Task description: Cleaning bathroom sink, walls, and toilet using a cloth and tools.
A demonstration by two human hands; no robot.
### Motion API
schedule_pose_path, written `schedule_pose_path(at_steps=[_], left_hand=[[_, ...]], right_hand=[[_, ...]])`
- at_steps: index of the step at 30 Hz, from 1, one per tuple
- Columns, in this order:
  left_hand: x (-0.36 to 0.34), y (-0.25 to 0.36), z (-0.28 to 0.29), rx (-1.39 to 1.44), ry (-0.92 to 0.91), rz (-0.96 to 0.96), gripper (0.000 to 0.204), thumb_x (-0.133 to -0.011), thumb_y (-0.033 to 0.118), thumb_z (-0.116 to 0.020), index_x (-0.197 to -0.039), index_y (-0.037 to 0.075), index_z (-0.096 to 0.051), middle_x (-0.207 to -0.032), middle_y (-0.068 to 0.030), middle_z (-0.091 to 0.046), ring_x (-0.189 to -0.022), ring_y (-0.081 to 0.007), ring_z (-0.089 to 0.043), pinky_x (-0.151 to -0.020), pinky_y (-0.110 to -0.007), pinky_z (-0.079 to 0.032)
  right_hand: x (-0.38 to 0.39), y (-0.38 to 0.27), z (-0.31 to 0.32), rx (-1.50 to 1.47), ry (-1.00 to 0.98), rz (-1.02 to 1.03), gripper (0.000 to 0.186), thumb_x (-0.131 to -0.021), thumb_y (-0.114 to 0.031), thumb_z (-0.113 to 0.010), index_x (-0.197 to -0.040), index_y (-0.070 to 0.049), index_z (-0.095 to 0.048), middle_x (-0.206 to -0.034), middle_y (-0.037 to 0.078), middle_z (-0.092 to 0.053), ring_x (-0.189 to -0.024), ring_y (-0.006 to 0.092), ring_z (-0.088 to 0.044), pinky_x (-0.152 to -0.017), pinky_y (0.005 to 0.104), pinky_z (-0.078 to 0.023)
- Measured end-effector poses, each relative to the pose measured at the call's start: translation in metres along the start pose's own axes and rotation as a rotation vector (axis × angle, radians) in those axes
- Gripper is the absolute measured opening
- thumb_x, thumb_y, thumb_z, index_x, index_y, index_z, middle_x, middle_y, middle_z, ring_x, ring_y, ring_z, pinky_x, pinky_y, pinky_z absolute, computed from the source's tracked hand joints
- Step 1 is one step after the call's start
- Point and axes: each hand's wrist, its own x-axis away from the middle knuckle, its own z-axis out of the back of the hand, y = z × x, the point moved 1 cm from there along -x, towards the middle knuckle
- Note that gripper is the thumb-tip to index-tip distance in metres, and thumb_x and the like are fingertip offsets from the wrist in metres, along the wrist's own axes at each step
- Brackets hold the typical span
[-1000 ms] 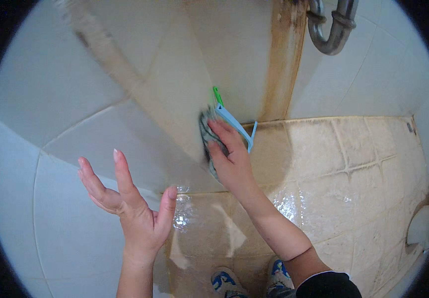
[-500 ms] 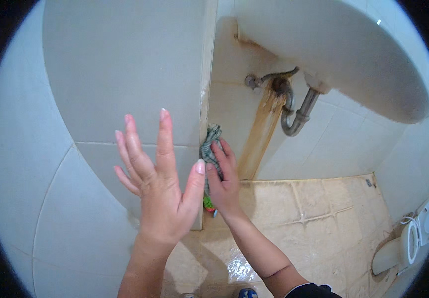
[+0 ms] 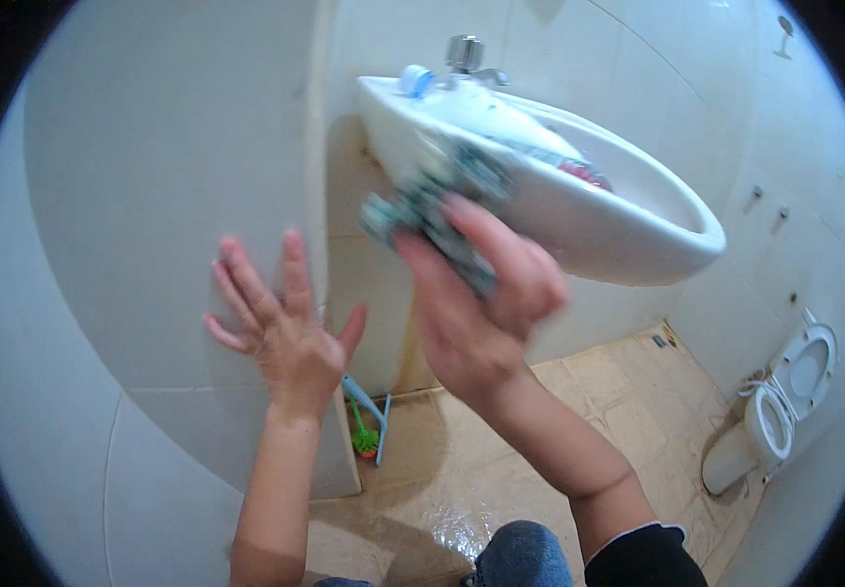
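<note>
My left hand [image 3: 290, 333] has its fingers spread and lies against, or very close to, the grey tiled partition [image 3: 178, 205]. A crumpled green-and-white checked cloth [image 3: 432, 210] is gripped in my right hand [image 3: 486, 303], which is raised and blurred by motion. Behind the cloth is the white wall-mounted sink [image 3: 628, 230]. On the sink stand a metal tap [image 3: 466, 59] and a blue-capped container [image 3: 418, 80], with a white, partly red packet or bottle [image 3: 511, 122] lying in the basin.
A green-headed brush [image 3: 365, 440] and a light-blue-handled tool [image 3: 374, 406] stand on the floor beside the partition's edge. To the right is a white toilet [image 3: 770, 421] with its lid raised. Tan floor tiles [image 3: 530, 430] look wet near my knee [image 3: 525, 558].
My right hand has lifted the cloth up from the partition's edge toward the sink. The view has tilted up, so the basin's top and tap now show. My left hand stays spread by the partition.
</note>
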Motion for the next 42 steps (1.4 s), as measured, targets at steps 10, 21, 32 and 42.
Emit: schedule_pose_path(at_steps=[10,21,32,42], left_hand=[[0.003,-0.004,-0.009,-0.191,0.033,-0.026,0.091,-0.068,0.030,-0.068,-0.144,0.022,-0.017,-0.149,-0.0183,0.000,-0.135,-0.0402,-0.004,-0.094,-0.068,-0.012],[0.002,0.000,-0.011,-0.202,0.094,-0.089,0.091,-0.067,0.024,-0.068,-0.143,0.021,-0.019,-0.148,-0.0183,0.001,-0.135,-0.0412,-0.003,-0.095,-0.068,-0.011],[0.007,0.023,-0.001,-0.154,0.065,0.016,0.086,-0.073,0.025,-0.066,-0.143,0.024,-0.016,-0.149,-0.0156,0.002,-0.135,-0.0399,0.000,-0.095,-0.070,-0.006],[-0.035,0.157,0.062,0.225,0.175,-0.574,0.050,-0.088,0.023,-0.041,-0.135,0.010,-0.031,-0.143,-0.0144,-0.026,-0.134,-0.0368,-0.015,-0.109,-0.048,-0.013]], right_hand=[[0.046,0.081,0.048,0.248,0.462,-0.261,0.038,-0.088,0.000,-0.048,-0.125,-0.002,-0.046,-0.135,0.017,-0.029,-0.123,0.0305,-0.033,-0.099,0.0408,-0.032],[0.044,0.080,0.047,0.243,0.339,-0.238,0.042,-0.085,-0.001,-0.049,-0.126,-0.004,-0.046,-0.125,0.016,-0.040,-0.116,0.0290,-0.037,-0.100,0.0398,-0.028],[0.101,0.079,-0.001,-0.139,0.272,-0.277,0.046,-0.071,-0.004,-0.060,-0.113,-0.004,-0.040,-0.119,0.020,-0.034,-0.112,0.0354,-0.034,-0.093,0.0456,-0.031],[0.085,0.112,0.064,-0.288,0.283,-0.283,0.031,-0.072,-0.016,-0.068,-0.099,-0.012,-0.055,-0.113,0.012,-0.045,-0.106,0.0226,-0.041,-0.088,0.0378,-0.036]])
